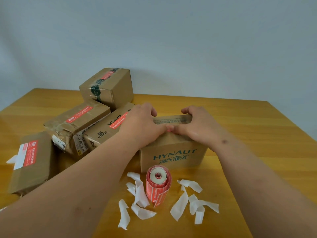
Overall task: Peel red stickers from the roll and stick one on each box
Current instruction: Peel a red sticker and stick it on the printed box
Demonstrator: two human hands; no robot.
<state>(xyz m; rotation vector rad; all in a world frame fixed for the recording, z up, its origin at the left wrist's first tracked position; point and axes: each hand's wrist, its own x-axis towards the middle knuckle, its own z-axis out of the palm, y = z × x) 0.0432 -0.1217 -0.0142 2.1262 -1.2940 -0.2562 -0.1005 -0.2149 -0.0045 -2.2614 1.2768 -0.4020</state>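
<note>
A cardboard box printed HYNAUT (173, 156) stands in the middle of the table. My left hand (139, 125) and my right hand (197, 125) both rest on its top, thumbs meeting at the near edge, fingers curled over the far edge. A sliver of red sticker (169, 129) shows between the thumbs; the hands hide the remainder. The roll of red stickers (158, 183) stands upright just in front of the box. Several boxes to the left carry red stickers: a far cube (109, 86), a taped box (77, 121), a DAHA box (109, 127) and a flat box (32, 162).
Several torn white backing strips (181, 201) lie around the roll on the wooden table (248, 121). The stickered boxes crowd the left half. A pale wall stands behind the table's far edge.
</note>
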